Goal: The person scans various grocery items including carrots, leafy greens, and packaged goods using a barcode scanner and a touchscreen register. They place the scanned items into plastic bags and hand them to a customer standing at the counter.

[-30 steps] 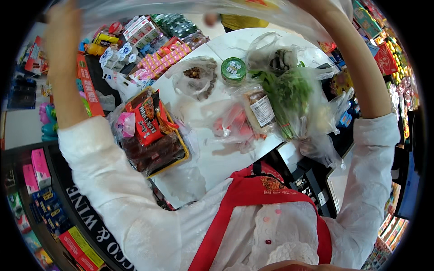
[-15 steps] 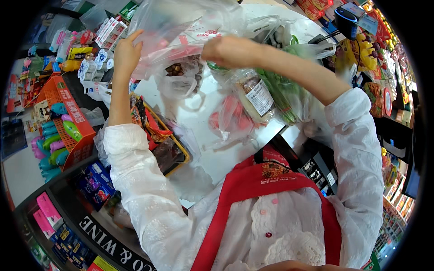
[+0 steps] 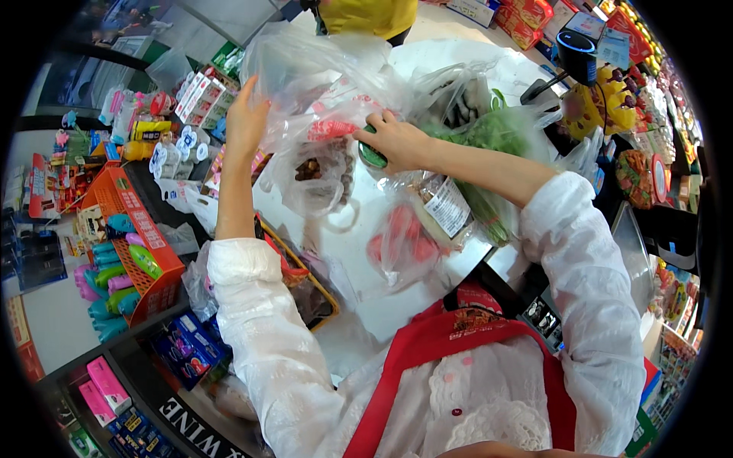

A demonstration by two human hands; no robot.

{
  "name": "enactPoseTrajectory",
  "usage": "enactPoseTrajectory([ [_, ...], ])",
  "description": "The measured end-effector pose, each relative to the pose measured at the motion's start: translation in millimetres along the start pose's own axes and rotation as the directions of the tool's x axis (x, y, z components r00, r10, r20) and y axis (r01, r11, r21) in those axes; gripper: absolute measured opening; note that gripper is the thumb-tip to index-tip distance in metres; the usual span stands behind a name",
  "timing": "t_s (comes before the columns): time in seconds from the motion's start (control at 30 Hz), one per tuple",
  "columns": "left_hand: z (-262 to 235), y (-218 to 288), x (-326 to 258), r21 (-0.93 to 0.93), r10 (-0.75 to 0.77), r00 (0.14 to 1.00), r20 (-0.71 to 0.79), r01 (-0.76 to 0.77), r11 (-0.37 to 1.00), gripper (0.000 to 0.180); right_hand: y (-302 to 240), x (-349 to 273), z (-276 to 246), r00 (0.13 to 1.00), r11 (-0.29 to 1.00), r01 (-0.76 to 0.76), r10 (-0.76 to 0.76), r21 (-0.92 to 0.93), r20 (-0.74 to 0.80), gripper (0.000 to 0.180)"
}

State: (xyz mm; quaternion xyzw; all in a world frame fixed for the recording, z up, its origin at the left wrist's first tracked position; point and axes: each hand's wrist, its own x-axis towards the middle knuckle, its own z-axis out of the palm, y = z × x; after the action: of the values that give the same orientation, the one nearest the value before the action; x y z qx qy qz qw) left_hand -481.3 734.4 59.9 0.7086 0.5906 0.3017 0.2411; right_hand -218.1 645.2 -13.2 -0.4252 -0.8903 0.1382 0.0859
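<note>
My left hand (image 3: 248,122) is raised at the side of a large clear plastic bag (image 3: 298,57), its fingers at the edge of the film and seeming to hold it. My right hand (image 3: 397,143) grips a round green item (image 3: 372,151), perhaps a jar or tub, beside the bag's red-printed part. Nearer me, a thin bag of brown round items (image 3: 309,169) stands on the white counter (image 3: 343,256). Below my right forearm lie a labelled clear pack (image 3: 447,208), bagged leafy greens (image 3: 489,145) and a bag of red round items (image 3: 401,238).
A yellow-edged box (image 3: 324,301) sits by my left sleeve. Further left is an orange basket (image 3: 145,259) of colourful bottles. A black device on a stand (image 3: 576,49) rises at the far right. Someone in a yellow top (image 3: 366,17) stands across the counter.
My right hand has come down onto the round green item and now grips it. My left hand stays at the bag's edge. The view has shifted, bringing the person in yellow into sight.
</note>
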Motion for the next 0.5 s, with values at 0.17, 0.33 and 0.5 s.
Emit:
enactPoseTrajectory([
  [0.17,4,5,-11,-0.03,0.062,0.998,0.015,-0.062,0.998,0.057,1,-12,-91,0.981,0.944,0.052,0.012,0.327,-0.191,0.07],
  [0.33,14,44,-20,-0.259,0.021,0.999,0.043,-0.009,0.966,0.063,3,31,-120,0.865,0.933,0.051,0.137,0.356,-0.482,0.073],
  [0.5,18,112,-34,-0.721,-0.045,0.988,0.148,0.139,0.678,0.064,12,93,-68,0.835,0.957,-0.037,0.187,0.288,-0.517,0.077],
])
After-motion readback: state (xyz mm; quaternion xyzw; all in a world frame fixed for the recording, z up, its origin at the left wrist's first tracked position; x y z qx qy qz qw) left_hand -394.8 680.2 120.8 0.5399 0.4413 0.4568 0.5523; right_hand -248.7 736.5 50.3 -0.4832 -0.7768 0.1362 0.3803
